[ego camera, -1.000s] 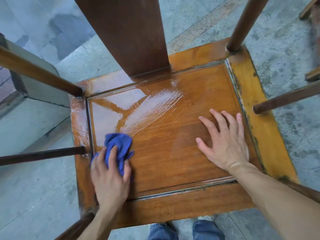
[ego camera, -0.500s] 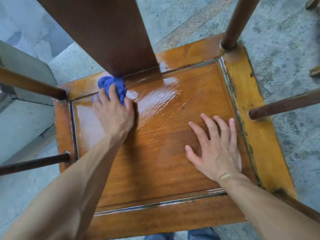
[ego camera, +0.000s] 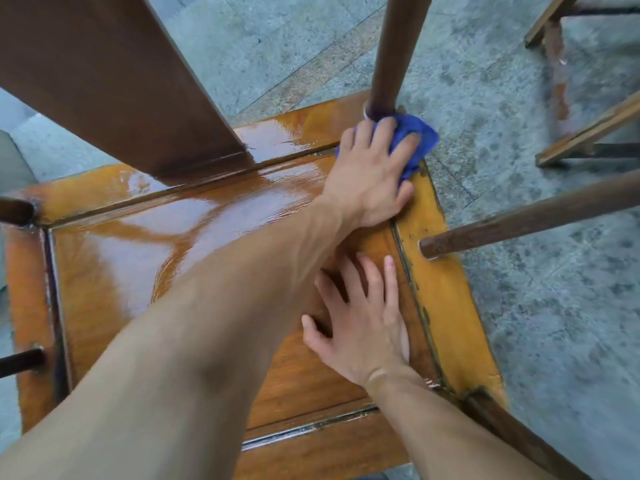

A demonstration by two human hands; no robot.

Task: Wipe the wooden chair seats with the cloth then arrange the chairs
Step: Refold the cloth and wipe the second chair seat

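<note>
A wooden chair seat [ego camera: 138,258] fills the view, glossy and wet over its far and left parts. My left hand [ego camera: 370,174] reaches across to the far right corner and holds a bunched blue cloth [ego camera: 420,133] down on the seat frame, right at the foot of the round corner post [ego camera: 394,53]. Part of the cloth sticks out past the fingers over the seat's edge. My right hand [ego camera: 363,327] lies flat with spread fingers on the right side of the seat panel. My left forearm crosses just above it.
The dark back slat [ego camera: 114,88] rises from the seat's far edge. A round rail [ego camera: 536,220] juts out from the right frame, and short rails stick out on the left [ego camera: 20,362]. Another chair's wooden frame [ego camera: 588,129] stands at the upper right on the grey stone floor [ego camera: 554,323].
My left hand has swept the cloth from the near left, up to the back slat, then right along the far edge to the corner post. My right hand has stayed flat.
</note>
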